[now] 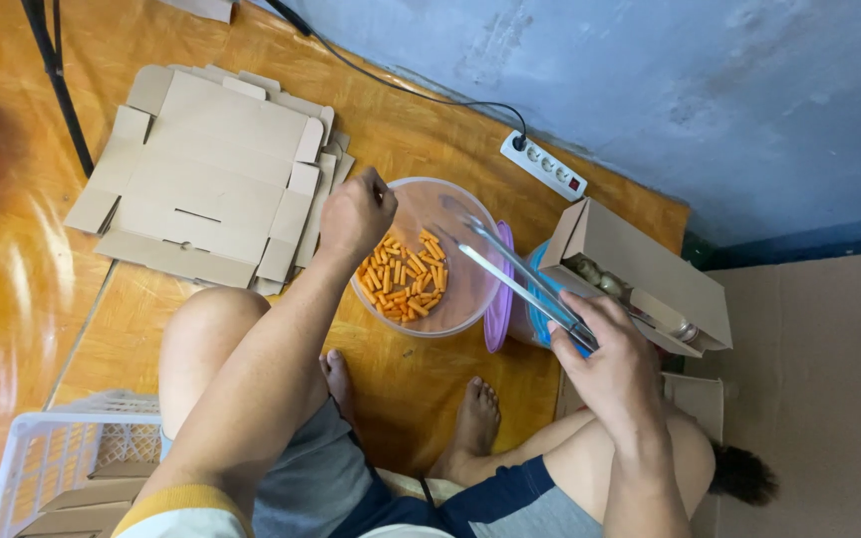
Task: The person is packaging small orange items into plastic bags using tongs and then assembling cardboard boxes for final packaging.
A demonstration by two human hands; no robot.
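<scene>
Now our left hand (pixel 354 214) pinches the clear tub (pixel 429 257) rim; our right hand (pixel 610 361) closes around open metal tongs (pixel 515 274).

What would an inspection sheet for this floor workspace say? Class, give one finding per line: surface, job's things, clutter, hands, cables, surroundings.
Surface: glossy orange floor.
Job's things: clear tub holding orange snack sticks; metal tongs over it.
Clutter: flat cardboard sheets, open box, purple lid, white basket.
Hands: left hand grips the tub's rim; right hand holds the tongs.
Cables: black cable to a white power strip.
Surroundings: blue-grey wall.
</scene>
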